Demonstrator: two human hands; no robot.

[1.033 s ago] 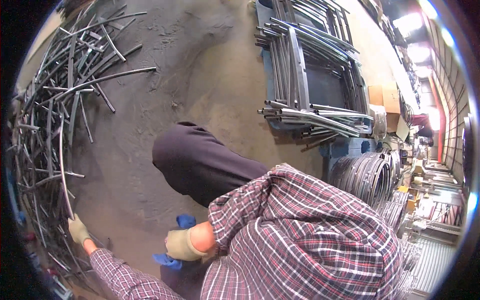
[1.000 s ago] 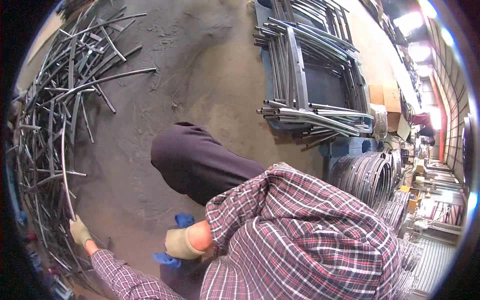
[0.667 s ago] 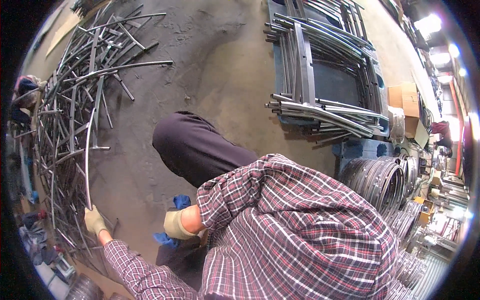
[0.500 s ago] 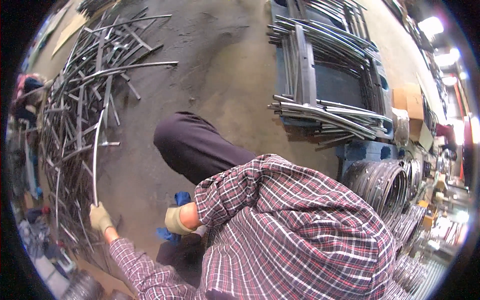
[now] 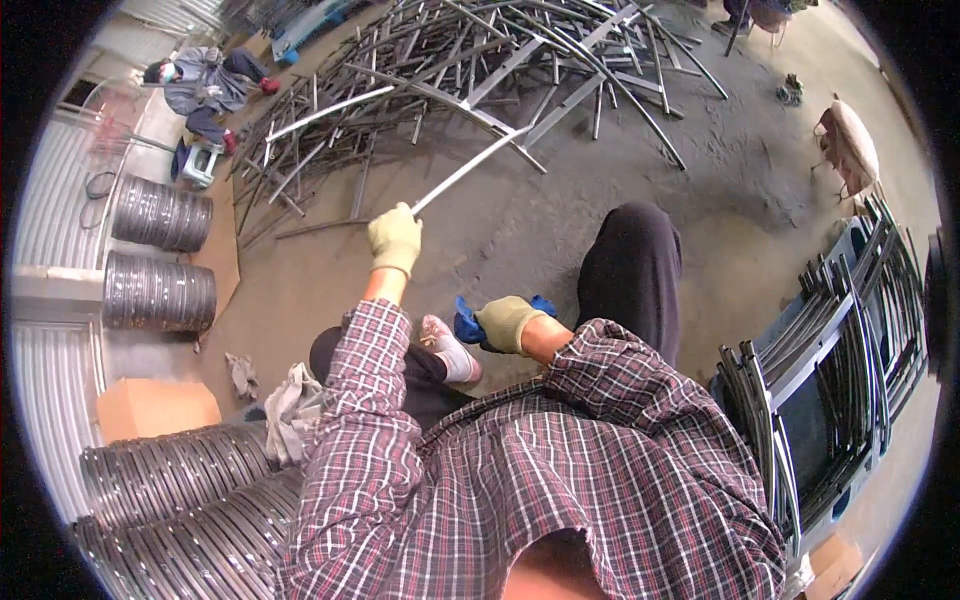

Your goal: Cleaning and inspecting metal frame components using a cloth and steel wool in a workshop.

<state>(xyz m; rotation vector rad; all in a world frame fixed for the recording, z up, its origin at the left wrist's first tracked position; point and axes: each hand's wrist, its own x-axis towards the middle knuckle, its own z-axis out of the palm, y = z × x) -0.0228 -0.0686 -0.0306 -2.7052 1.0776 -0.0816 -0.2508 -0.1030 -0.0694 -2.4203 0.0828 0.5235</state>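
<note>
My left hand [image 5: 395, 240], in a pale work glove, is closed around the near end of a thin metal tube [image 5: 470, 170]. From the fist the tube slants away to the upper right. Its far end reaches the edge of a large tangled heap of metal bars [image 5: 565, 110] on the floor. Between my knees, my right hand [image 5: 508, 323], also gloved, is closed on a blue cloth [image 5: 466, 322] that sticks out on both sides of it. My right hand is apart from the tube.
Bent metal frames [image 5: 800, 365] are stacked at the right. Dark ring coils [image 5: 160, 290] stand at the left, and more coils [image 5: 180, 470] lie near left beside a cardboard box [image 5: 160, 408]. A person [image 5: 205, 90] sits at the far left. A padded stool [image 5: 850, 148] stands far right.
The view has swung left, so the heap now lies ahead and the frames at the right. My left hand still grips the tube, my right hand the blue cloth.
</note>
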